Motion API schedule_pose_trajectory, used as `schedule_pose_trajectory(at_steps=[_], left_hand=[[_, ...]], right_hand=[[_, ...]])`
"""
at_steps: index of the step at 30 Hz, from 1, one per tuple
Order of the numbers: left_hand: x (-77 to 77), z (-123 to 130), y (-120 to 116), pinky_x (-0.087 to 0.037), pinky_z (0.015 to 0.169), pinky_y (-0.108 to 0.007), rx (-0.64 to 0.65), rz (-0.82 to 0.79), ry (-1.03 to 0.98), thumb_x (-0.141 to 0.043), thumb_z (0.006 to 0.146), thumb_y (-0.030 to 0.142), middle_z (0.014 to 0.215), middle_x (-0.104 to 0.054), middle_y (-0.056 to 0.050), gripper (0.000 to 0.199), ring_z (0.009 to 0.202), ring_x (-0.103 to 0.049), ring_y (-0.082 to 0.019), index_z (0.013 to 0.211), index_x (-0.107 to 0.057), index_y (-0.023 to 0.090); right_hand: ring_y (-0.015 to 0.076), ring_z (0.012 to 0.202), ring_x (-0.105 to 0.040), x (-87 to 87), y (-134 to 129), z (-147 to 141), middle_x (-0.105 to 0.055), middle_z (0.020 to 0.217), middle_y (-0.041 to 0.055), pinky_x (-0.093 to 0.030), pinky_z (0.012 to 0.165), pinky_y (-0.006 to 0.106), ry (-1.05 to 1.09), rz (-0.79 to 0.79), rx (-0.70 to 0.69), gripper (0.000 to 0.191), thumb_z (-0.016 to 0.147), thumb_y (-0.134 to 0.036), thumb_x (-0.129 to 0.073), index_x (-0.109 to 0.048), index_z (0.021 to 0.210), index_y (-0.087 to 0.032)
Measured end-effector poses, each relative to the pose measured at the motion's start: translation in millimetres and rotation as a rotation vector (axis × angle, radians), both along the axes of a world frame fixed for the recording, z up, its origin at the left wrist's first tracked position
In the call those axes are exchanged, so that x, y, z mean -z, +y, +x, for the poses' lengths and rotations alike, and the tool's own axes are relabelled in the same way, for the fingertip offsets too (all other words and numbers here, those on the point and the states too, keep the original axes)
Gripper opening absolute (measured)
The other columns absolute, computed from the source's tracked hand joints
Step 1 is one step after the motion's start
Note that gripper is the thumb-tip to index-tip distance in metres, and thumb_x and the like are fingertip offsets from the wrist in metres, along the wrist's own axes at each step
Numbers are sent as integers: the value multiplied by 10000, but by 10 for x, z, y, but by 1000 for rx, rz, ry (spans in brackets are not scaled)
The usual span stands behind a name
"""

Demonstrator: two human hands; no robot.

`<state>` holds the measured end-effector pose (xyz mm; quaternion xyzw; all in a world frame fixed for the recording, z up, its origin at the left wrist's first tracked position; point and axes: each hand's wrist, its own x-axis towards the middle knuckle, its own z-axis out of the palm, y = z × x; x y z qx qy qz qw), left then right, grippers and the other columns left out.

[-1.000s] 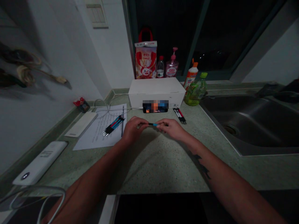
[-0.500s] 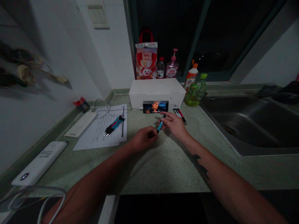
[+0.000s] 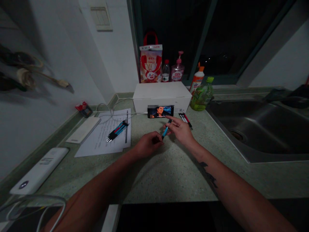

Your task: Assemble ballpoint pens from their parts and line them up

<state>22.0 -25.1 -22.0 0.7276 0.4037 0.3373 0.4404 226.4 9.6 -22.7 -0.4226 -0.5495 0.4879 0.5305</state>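
A blue pen [image 3: 165,131] with dark ends slants between my two hands above the counter. My right hand [image 3: 180,128] pinches its upper part, with the index finger stretched toward the phone [image 3: 160,111]. At the lower tip, my left hand [image 3: 150,143] has its thumb and fingers closed on the pen. The phone leans against a white box [image 3: 161,91] and shows a cartoon picture. To the left, a bundle of blue, red and black pens [image 3: 117,130] lies on printed paper sheets [image 3: 103,145]. Right of the phone are a few red, white and black pens [image 3: 185,120].
A steel sink [image 3: 263,129] is set into the counter at right. A green bottle [image 3: 203,94] and an orange-capped bottle [image 3: 197,79] stand beside the box. At left lie a white power bank [image 3: 40,170], a white flat box [image 3: 83,129] and loose cables [image 3: 112,111].
Both hands hold almost the same pose on the pen. The whole view has shifted very slightly; nothing was picked up or put down.
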Motion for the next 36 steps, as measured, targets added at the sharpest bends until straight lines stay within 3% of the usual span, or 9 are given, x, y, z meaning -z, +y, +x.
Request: schedule_pose_trajectory(at_steps=[4,6,9,11,14,17,21,29,36], left_hand=[[3,-10,7,-507,713,-322,-3,14,4,-724,835,259,782,-684,-7,87,719,-617,-180,832,-659,203],[1,-14,17,-521,725,-328,-17,35,3,-731,840,265,799,-700,-13,94,733,-635,-186,832,-658,205],[10,-23,39,-555,761,-344,-36,68,2,-735,857,263,849,-743,-27,90,772,-676,-196,845,-663,211],[27,-31,56,-571,788,-355,-36,83,-6,-740,862,255,904,-771,-43,79,808,-701,-202,907,-691,212],[64,-48,85,-581,809,-359,-55,101,-26,-747,858,252,986,-790,-65,211,855,-720,-206,1063,-718,210],[92,-70,115,-583,836,-359,-89,108,6,-729,877,257,1024,-791,-59,253,881,-722,-199,1126,-717,215],[101,-107,145,-577,833,-348,-116,114,54,-707,903,260,1043,-788,-62,242,860,-708,-184,1139,-722,206],[72,-160,180,-586,813,-338,-152,169,102,-704,904,232,1042,-794,-68,228,843,-707,-184,1127,-741,199],[14,-281,310,-582,883,-371,-341,255,361,-692,901,187,1040,-791,-65,243,876,-714,-209,1136,-751,198]], right_hand=[[222,725,-751,-15,-14,-5,-766,808,3,-629,607,326,31,-6,3,975,787,-553,-858,-473,1642,-286],[218,722,-743,5,-28,-33,-767,814,1,-626,619,325,26,-30,-53,1019,766,-548,-878,-446,1651,-291],[204,689,-711,75,-31,-91,-731,765,-10,-615,643,327,-44,-45,-168,868,777,-530,-863,-570,1546,-253],[208,681,-697,109,1,-84,-709,737,0,-604,669,341,-133,-5,-152,678,853,-493,-787,-647,1451,-207],[259,790,-718,78,92,95,-772,893,91,-594,770,398,-410,112,130,449,972,-403,-609,-723,1341,-174],[328,1049,-714,-9,180,451,-767,1192,197,-548,949,441,-784,196,495,423,1012,-306,-501,-762,1298,-135],[322,1045,-698,-43,243,846,-746,1172,236,-509,940,397,-1143,33,689,454,1011,-186,-449,-745,1333,-65],[311,1114,-678,59,296,827,-737,1216,234,-476,978,361,-1352,-65,565,449,1020,-173,-474,-754,1362,-91],[309,1092,-705,67,301,887,-751,1225,215,-493,952,363,-1318,-91,521,483,969,-112,-499,-761,1375,-125]])
